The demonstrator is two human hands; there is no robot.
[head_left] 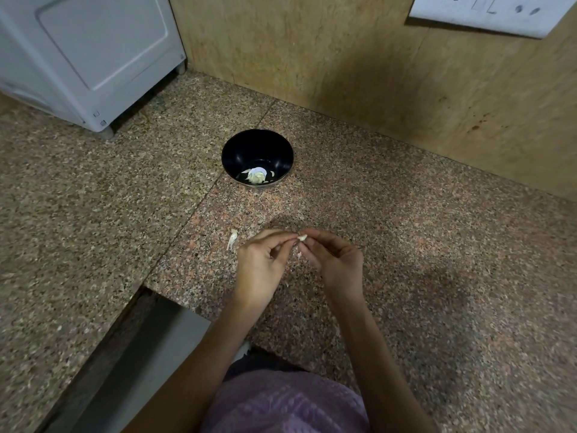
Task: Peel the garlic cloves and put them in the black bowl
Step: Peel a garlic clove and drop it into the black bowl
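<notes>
Head view: a garlic clove (302,237) is pinched between the fingertips of the left hand (260,265) and right hand (335,260) at centre frame, mid-peel; next, it likely goes to the black bowl (237,151) above.

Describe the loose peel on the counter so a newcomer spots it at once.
Start at the black bowl on the counter. Come toward the person: the peel lies left of the left hand. Pale and papery, it lies untouched on stone, unlike the pinched clove.
</notes>
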